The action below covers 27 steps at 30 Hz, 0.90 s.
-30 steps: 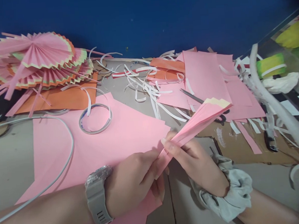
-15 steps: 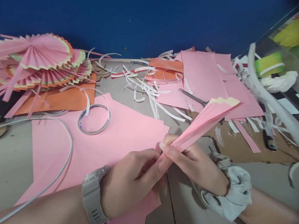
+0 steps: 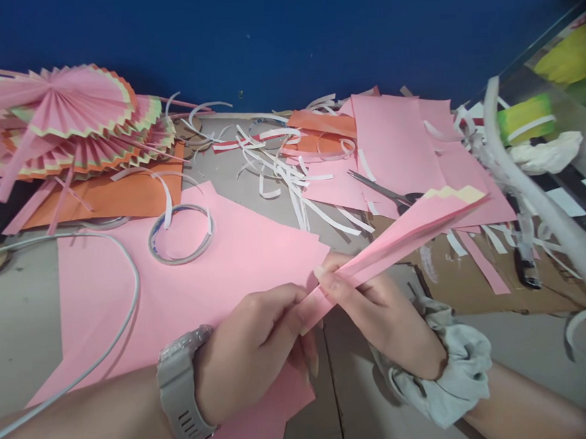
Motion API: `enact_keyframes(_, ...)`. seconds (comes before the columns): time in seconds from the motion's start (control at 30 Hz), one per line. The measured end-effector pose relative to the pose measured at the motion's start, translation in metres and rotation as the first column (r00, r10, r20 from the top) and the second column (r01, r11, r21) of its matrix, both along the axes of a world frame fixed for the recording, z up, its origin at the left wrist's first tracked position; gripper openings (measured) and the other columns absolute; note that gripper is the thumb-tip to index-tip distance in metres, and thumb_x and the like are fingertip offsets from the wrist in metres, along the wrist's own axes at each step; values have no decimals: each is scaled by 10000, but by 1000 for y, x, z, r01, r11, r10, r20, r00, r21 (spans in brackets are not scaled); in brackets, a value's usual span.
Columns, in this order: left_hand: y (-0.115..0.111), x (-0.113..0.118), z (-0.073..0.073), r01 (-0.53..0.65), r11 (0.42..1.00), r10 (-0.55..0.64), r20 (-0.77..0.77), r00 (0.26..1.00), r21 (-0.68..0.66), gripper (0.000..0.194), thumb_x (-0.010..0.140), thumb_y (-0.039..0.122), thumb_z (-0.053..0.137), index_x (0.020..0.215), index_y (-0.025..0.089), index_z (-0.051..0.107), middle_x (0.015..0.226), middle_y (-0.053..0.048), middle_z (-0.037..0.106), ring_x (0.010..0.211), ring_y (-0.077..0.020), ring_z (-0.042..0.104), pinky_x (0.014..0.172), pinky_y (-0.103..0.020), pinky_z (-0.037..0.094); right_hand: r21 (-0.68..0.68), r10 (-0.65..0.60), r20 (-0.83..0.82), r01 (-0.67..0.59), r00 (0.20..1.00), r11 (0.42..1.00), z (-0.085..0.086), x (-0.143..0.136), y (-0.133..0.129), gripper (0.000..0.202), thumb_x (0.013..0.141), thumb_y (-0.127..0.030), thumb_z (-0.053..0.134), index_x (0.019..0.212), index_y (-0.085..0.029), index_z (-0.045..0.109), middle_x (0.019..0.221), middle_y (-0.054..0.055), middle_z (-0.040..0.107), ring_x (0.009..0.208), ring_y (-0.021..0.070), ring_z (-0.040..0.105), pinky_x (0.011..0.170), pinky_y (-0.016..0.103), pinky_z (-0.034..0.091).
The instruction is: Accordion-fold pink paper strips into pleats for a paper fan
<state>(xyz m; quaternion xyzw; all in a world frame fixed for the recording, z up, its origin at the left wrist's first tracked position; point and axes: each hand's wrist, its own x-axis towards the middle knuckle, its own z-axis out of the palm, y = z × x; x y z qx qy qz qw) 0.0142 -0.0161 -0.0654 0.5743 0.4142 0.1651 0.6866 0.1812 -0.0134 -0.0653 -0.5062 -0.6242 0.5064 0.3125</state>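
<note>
A pleated pink paper fan (image 3: 398, 239) with a cream zigzag edge is folded narrow and points up to the right. Its lower end is pinched by my left hand (image 3: 253, 344), thumb on top. Just above that, my right hand (image 3: 365, 304) grips the same strip between thumb and fingers. The fingers behind the paper are partly hidden. Under and beside my left hand lie pink paper sheets (image 3: 245, 249), with a roll of tape (image 3: 156, 254) on them. Scissors (image 3: 383, 189) lie beyond the fan's wide end, partly covered by it.
Finished-looking pleated paper rosettes (image 3: 87, 103) are piled at the back left on orange paper (image 3: 108, 198). White paper strips (image 3: 290, 173) litter the middle. Pink sheets (image 3: 391, 130) and cardboard (image 3: 456, 295) lie right. A white cable (image 3: 133, 282) loops across the left side.
The folded fan has slid up and to the right, narrowing at its wide end. My left hand has shifted slightly, showing more of the fan's lower end. The view has moved a little.
</note>
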Motion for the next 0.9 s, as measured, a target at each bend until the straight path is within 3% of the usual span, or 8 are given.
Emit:
enact_keyframes(0.3,6,0,3,21,997,-9,142,990,-79,326,921,349,355,729,142,518,632,-1,582,528,-95,590,576,-224,486,-1,-52,18,52,998,999,-1,0,-1,297,910,-341,385,649,-202,401,608,-36,359,570,110,366,542,237,323)
enact_keyframes(0.43,4,1,3,-2,998,10,127,992,-63,316,913,357,374,716,148,506,606,-3,572,556,-103,584,592,-231,481,10,-74,36,74,997,997,-2,0,-4,285,905,-333,389,651,-204,412,623,-26,389,595,119,398,558,243,342)
enact_keyframes(0.53,2,1,0,-27,998,34,132,991,-54,260,897,364,411,763,159,498,616,1,576,566,-109,587,573,-229,475,-33,18,-16,-18,1000,999,-2,0,-5,277,910,-332,374,664,-208,404,618,-29,398,585,117,404,547,241,336)
enact_keyframes(0.67,4,0,-2,1,1000,0,165,986,-7,281,907,359,387,739,158,487,599,3,567,539,-104,577,562,-228,463,-84,110,-137,-122,984,989,-2,0,-5,322,919,-363,345,637,-208,338,588,-48,284,533,106,306,503,231,288)
enact_keyframes(0.9,7,-1,-4,8,998,8,221,975,-70,286,914,363,370,735,160,461,574,15,542,494,-88,556,530,-210,449,-128,-11,-128,-6,992,992,-5,2,-4,340,912,-386,362,627,-200,353,617,-41,301,570,112,328,561,246,319)
